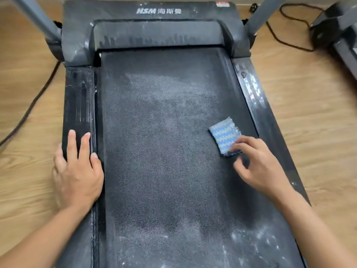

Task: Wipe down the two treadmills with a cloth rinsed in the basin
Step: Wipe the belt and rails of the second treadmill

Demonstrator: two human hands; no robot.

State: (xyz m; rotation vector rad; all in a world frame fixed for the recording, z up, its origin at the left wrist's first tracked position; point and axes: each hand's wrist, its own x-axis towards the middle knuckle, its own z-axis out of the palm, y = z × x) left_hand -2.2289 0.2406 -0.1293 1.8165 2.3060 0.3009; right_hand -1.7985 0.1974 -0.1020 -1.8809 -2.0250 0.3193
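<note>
A black treadmill (164,132) fills the view, its belt grey with dust and white specks. A small folded blue and white cloth (224,134) lies on the belt near the right side rail. My right hand (258,165) pinches the cloth's near edge with its fingertips. My left hand (77,171) rests flat on the left side rail (79,105), fingers straight. A darker, cleaner streak runs along the belt's right side below the cloth. The basin is not in view.
Part of the second treadmill (340,31) stands at the far right. Black cables (286,18) trail over the wooden floor at the back right and another (29,111) on the left. Two grey uprights (36,18) rise from the motor cover.
</note>
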